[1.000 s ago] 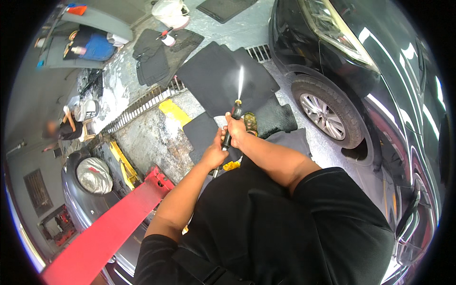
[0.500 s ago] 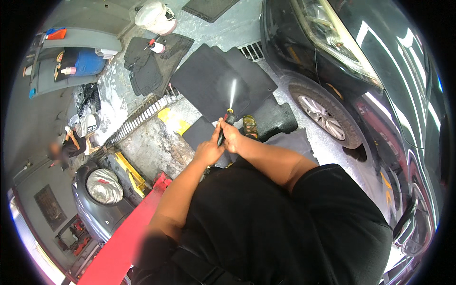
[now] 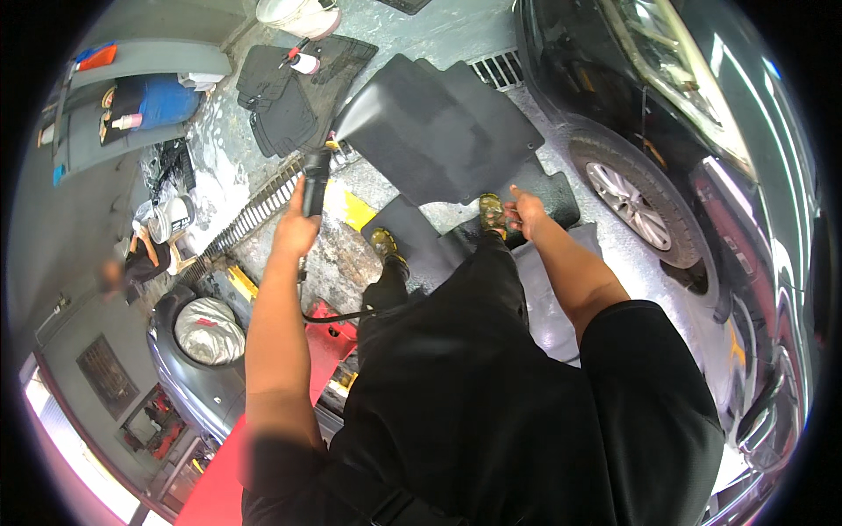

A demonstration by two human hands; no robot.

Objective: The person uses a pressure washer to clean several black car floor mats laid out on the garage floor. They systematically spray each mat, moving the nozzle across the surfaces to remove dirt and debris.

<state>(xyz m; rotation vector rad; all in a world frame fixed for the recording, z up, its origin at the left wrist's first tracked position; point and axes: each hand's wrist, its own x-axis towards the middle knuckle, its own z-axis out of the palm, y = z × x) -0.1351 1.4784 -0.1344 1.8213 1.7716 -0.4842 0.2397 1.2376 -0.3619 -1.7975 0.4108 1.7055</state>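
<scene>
My left hand [image 3: 296, 230] is wrapped around a black pressure-washer gun [image 3: 317, 180], reaching forward on the left. Spray leaves the gun's nozzle and strikes the left corner of a large dark car mat [image 3: 447, 131] on the wet floor. A thin black hose [image 3: 338, 317] curves away below the gun. My right hand [image 3: 526, 213] is off the gun, its fingers loosely apart above the floor beside my camouflage shoe [image 3: 493, 210]. More dark mats lie partly under the large one and around my feet.
A dark car's front wheel [image 3: 627, 206] and bodywork stand close on the right. Several mats with a spray bottle [image 3: 304, 62], a white bucket [image 3: 289, 16] and a drain grate [image 3: 263, 206] lie ahead left. Another person [image 3: 145, 259] sits far left, near a covered wheel [image 3: 209, 330].
My hands have separated. The left carried the spray gun to the left, and the right let go and moved right. The spray shifted from the mat's middle to its left corner.
</scene>
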